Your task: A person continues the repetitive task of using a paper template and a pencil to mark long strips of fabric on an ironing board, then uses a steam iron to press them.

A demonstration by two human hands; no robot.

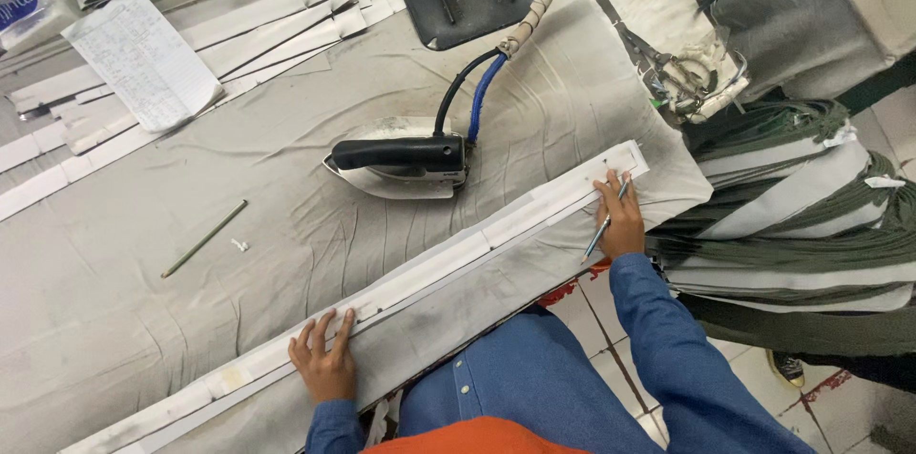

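Right hand (622, 220): fingers closed on a slim blue pen (605, 221), its tip resting on the long white strip (448, 263) near the strip's far end, at the right edge of the grey-covered ironing table (114, 320). Left hand (324, 359): open, fingers spread flat, pressing the same strip down along the table's near edge. Further in: an iron (401, 163) with black handle near the table's middle, a pencil (204, 238) to its left, and a handwritten sheet (143, 58) towards the far left corner.

A garment workshop: an iron (401, 163) on a padded pressing table (114, 320), stacked fabric strips (258, 30).
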